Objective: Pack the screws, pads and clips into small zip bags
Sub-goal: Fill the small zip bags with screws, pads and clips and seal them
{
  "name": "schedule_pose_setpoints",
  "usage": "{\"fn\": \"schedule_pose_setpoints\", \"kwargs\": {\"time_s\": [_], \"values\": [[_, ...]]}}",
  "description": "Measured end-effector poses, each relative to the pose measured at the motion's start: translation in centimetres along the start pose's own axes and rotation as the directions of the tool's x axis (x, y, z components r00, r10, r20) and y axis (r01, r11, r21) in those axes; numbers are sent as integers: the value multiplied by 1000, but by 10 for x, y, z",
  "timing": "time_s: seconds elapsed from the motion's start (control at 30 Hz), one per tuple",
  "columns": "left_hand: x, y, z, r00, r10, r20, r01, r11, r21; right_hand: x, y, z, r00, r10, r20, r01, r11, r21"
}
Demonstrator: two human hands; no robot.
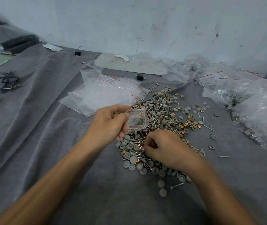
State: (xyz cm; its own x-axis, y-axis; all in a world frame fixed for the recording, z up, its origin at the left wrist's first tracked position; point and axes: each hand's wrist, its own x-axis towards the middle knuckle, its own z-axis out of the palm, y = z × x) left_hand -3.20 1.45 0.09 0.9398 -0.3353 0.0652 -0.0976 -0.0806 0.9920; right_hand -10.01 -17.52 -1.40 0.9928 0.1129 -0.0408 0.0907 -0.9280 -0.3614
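Clear zip bag (137,119) clasped in the left hand (108,124); right hand (163,148) curled on the pile (167,111), grip unclear.

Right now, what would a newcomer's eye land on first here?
The loose heap of grey pads, brass clips and screws fills the middle of the grey cloth. Over its left side the left hand holds a small zip bag with a few parts inside, and the right hand digs into the heap. Behind on the left lie empty zip bags; filled bags pile along the right.
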Motion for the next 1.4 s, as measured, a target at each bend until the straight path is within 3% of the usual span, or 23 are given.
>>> {"fn": "schedule_pose_setpoints", "kwargs": {"time_s": [0.17,0.4,0.53,0.63,0.73,0.8,0.9,1.03,1.17,1.33,1.4], "values": [[0,-2,-1,1000,-6,5,6,1000,12,0,0,-2,998,20,-60,-19,1000,20],[0,0,0,1000,-8,2,8,1000,10,-1,-3,5,997,12,-70,-23,987,-157],[-1,0,0,1000,-8,6,8,1000,9,-2,-2,0,999,20,-50,-27,989,-145],[-1,-1,-1,1000,-6,7,6,1000,14,-4,4,-15,971,51,-233,-42,998,46],[-1,-2,0,1000,5,18,-5,1000,28,-7,-1,-27,838,77,-539,121,939,323],[-1,-2,1,1000,8,24,-9,999,31,-6,-9,-26,817,19,-576,209,922,326],[-1,-2,1,1000,16,19,-16,999,41,-3,-17,-19,851,-108,-513,233,955,185],[-5,2,1,993,112,49,-115,991,62,-2,-9,-14,904,-201,-377,191,979,-65],[-12,7,1,959,273,80,-280,956,91,0,-9,-18,889,-173,-425,224,972,73],[-12,8,-11,914,398,85,-395,818,418,0,-10,-31,802,-66,-594,268,928,259],[-10,11,-11,892,451,25,-432,835,340,-2,-9,-37,806,-8,-591,266,898,350]]}}
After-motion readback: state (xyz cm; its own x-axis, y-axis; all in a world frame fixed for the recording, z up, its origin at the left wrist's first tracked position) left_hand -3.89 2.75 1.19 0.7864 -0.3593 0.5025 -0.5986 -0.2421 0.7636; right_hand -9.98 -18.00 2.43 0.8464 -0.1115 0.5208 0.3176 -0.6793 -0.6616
